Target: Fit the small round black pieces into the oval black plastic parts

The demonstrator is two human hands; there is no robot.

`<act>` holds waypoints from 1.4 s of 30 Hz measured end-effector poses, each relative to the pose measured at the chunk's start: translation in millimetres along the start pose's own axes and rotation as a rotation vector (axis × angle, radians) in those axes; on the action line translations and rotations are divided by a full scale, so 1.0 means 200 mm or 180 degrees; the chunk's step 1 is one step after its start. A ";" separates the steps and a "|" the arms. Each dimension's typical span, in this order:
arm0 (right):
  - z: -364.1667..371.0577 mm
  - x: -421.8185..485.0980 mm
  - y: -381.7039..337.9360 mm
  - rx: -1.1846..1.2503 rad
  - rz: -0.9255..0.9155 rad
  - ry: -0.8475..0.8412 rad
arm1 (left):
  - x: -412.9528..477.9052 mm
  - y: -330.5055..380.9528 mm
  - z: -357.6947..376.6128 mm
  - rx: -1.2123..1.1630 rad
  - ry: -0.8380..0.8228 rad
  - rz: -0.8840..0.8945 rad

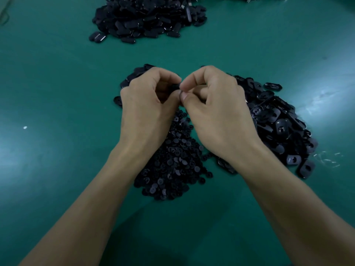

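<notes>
One part (173,86): left hand (146,106) (and right hand (217,114))

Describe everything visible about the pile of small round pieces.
The pile of small round black pieces is a loose heap of flat discs, glossy dark plastic by the look, some with a raised centre. It lies on the green table between the two wrists. The left forearm hides its left edge; its right side lies close to the heap of oval parts.

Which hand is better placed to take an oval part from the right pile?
Probably right: the right hand borders the pile of oval black plastic parts; the left hand is farther.
</notes>
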State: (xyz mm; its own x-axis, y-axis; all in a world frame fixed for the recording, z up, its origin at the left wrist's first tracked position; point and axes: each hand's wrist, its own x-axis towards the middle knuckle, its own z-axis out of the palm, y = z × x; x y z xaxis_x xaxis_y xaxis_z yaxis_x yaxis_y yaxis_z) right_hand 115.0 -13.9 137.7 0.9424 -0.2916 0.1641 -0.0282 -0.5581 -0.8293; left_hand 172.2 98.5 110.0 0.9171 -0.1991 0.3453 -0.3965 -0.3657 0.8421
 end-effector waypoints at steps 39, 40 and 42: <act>-0.11 0.11 0.19 0.0726 0.0181 -0.0280 | 0.03 0.00 -0.05 -0.1298 -0.0837 -0.0830; -0.11 0.11 0.19 0.0770 0.0208 -0.0253 | 0.03 0.00 -0.05 -0.1314 -0.0836 -0.0827; -0.11 0.11 0.19 0.0825 0.0284 -0.0228 | 0.03 0.00 -0.05 -0.1324 -0.0849 -0.0828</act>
State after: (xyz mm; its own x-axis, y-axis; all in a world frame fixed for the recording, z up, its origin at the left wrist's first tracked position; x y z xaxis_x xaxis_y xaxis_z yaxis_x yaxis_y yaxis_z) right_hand 128.1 -58.3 120.7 0.9614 -0.2698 0.0537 -0.0347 -0.3125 -0.9493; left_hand 177.8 105.7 115.2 0.9189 -0.3931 0.0329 -0.0590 -0.0547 0.9968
